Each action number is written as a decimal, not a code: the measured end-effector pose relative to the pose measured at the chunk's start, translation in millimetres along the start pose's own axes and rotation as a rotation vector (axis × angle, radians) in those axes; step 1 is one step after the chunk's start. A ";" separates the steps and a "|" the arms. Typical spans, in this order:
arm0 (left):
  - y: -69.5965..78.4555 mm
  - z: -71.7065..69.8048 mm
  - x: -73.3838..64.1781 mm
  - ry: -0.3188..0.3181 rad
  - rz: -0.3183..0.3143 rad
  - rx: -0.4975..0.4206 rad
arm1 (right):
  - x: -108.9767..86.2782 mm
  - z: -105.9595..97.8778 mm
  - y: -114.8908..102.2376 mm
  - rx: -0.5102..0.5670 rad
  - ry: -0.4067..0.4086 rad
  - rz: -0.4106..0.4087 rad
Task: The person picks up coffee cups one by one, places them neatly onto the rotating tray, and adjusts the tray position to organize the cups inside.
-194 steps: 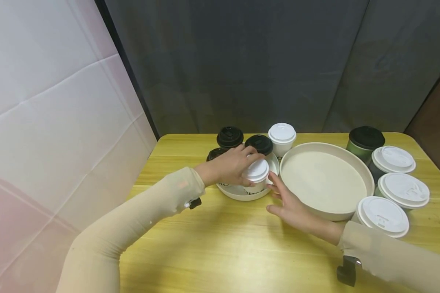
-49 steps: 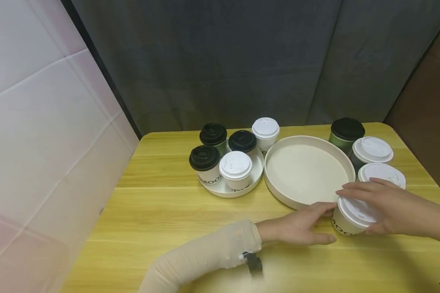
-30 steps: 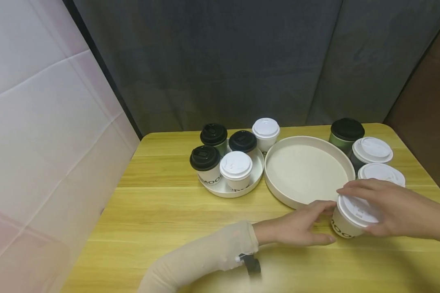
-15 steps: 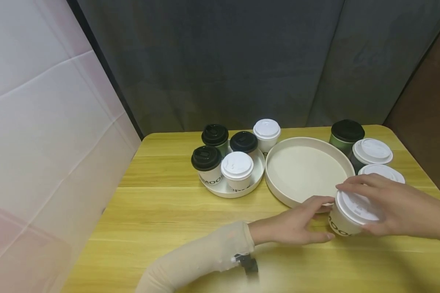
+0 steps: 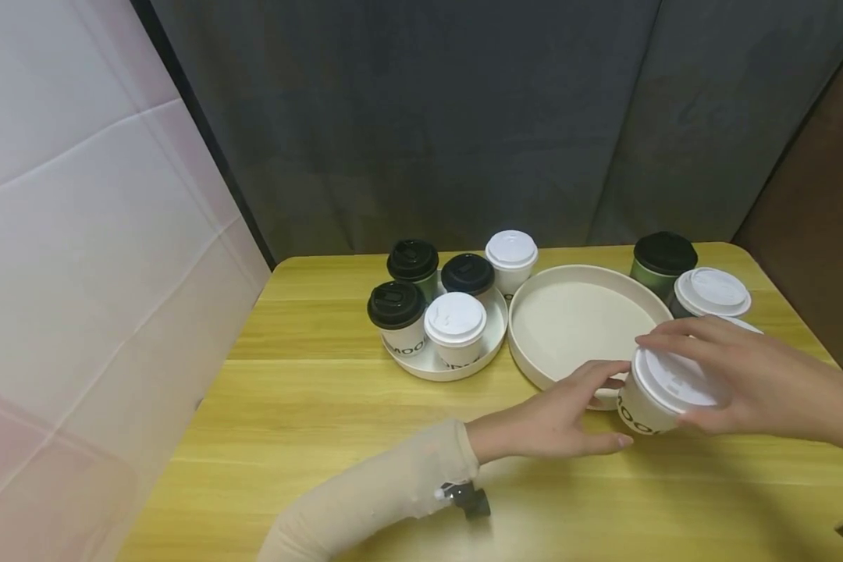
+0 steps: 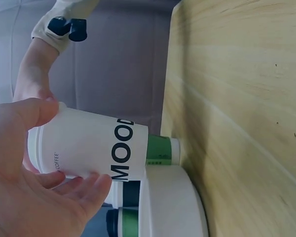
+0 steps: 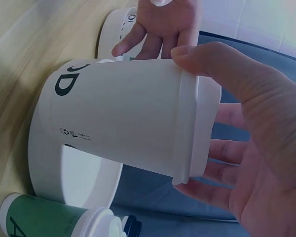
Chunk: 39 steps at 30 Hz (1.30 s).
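Observation:
My right hand [image 5: 766, 382] grips a white paper coffee cup [image 5: 642, 402] from above, fingers and thumb around its white lid [image 5: 674, 380]. The cup, printed MOOD, is lifted and slightly tilted beside the near right rim of the large cream round tray [image 5: 583, 320]. In the left wrist view a gap shows between the cup's base [image 6: 138, 148] and the tabletop. My left hand [image 5: 551, 417] is open at the cup's left side, fingertips right at its wall and thumb extended. In the right wrist view, the left fingers [image 7: 150, 47] are partly behind the cup [image 7: 118, 118].
A smaller white round tray [image 5: 435, 373] on the left bears black-lidded cups [image 5: 396, 306] and a white-lidded cup [image 5: 455, 320]. Another white-lidded cup [image 5: 510, 254] stands behind it. Along the right are a black-lidded green cup [image 5: 663, 257] and white-lidded cups [image 5: 713, 293].
Earlier my left hand held a white-lidded cup at the small tray; that cup now stands there. Since then my right hand has gripped the large cup, raising it slightly leftward; my left hand moved alongside.

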<state>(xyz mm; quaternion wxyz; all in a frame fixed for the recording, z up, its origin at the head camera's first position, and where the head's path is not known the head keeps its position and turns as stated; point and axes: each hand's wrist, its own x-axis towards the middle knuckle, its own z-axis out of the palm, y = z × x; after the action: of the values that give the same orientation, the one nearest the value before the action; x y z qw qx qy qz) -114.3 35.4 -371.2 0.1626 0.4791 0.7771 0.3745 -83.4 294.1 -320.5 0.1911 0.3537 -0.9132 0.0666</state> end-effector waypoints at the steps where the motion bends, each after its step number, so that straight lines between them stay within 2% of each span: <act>1: -0.3 -1.1 -0.3 0.007 0.004 0.004 | 1.5 -0.2 0.1 0.005 -0.003 0.004; 6: -2.1 -7.3 -1.2 0.034 0.005 -0.004 | 10.0 -0.6 0.5 0.016 -0.004 0.011; 15: -8.6 -17.1 -2.3 0.107 -0.016 0.035 | 27.4 3.2 0.3 0.068 0.024 0.007; 22: -15.7 -22.7 -4.7 0.139 -0.038 0.004 | 39.5 7.4 -2.0 0.086 0.015 0.027; 29: -23.0 -26.1 -7.2 0.166 -0.053 -0.006 | 49.7 16.4 -4.4 0.161 -0.022 0.092; 39: -32.5 -27.3 -11.3 0.182 -0.103 -0.025 | 61.6 29.8 -6.0 0.220 -0.067 0.123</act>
<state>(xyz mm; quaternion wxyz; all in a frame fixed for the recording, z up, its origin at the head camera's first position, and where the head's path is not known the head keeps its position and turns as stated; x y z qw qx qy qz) -145.7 5.5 -378.2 0.1165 0.4004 0.8074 0.4173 -130.0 243.8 -323.6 0.1163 0.3180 -0.9261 0.1662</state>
